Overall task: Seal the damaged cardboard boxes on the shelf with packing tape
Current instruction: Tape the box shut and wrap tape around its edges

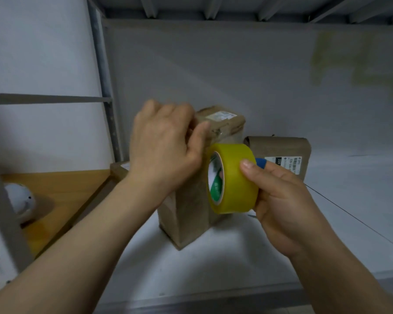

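Pale grey shelf board [213, 264] spread below, dark metal lip at the near edge, two bare forearms reaching in over it. Off to the left and lower down, white round object [21, 200] on a wooden surface.

Nearest of the working parts, right hand [281, 205], grip closed round yellow roll of packing tape [234, 180]: thumb flat on the outer band, fingers behind, roll held on edge just beside the box's front. Something blue [262, 163] peeking past the fingertips, not identifiable.

Next, left hand [163, 150], motion-blurred, grip curled over the top front corner of tall brown cardboard box [186, 214], thumb laid along the upper face. Tape end under that thumb or not: cannot tell.

Box upright on the shelf near the left post, white label on top, crumpled along the upper edge, a little clear tape there already. Probably light and thin-walled, soft at the crushed top. Best steadied from above at a corner, the stiffest spot, rather than squeezed mid-panel. Tall and narrow, so apt to tip under a pull of tape. Roll stiff and smooth, likely slippery. Safer held across rim and core.

Farther back, second brown cardboard box [279, 148] lying low just behind and to the right, barcode label facing out. Small flat carton [119, 168] behind the left wrist. Grey back wall [213, 64] last.
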Tool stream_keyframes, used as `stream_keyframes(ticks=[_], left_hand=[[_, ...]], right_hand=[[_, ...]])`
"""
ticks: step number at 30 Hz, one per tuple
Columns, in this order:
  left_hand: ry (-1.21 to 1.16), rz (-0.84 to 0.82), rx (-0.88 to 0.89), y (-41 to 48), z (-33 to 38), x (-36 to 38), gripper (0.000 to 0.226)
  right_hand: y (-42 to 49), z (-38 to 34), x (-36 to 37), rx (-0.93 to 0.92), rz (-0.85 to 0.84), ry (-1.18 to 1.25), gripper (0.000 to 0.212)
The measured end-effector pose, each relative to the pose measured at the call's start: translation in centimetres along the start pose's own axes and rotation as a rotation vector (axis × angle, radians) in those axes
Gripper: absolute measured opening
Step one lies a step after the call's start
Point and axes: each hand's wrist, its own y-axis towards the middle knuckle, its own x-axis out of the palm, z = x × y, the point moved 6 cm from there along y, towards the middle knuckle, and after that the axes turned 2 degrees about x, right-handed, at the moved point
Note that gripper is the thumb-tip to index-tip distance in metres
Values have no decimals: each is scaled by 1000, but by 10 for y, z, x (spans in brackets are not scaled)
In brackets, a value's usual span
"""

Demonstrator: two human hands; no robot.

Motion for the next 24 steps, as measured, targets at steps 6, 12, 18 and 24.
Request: stream_keyframes(ticks=[6, 12, 18, 24], left_hand=[[-19, -78, -73, -5, -32, 40, 24], [-101, -215, -443, -19, -39, 50, 34], [-1011, -749, -947, -25, -11, 80, 55], [-1091, -825, -1045, -15, -11, 85, 33]], right_hand=[[7, 9, 8, 51, -78, -62, 45], [24, 19, 12, 52, -71, -109, 49], [33, 0, 10, 21, -81, -441, 50], [59, -87, 15, -604, 329, -1302, 56]])
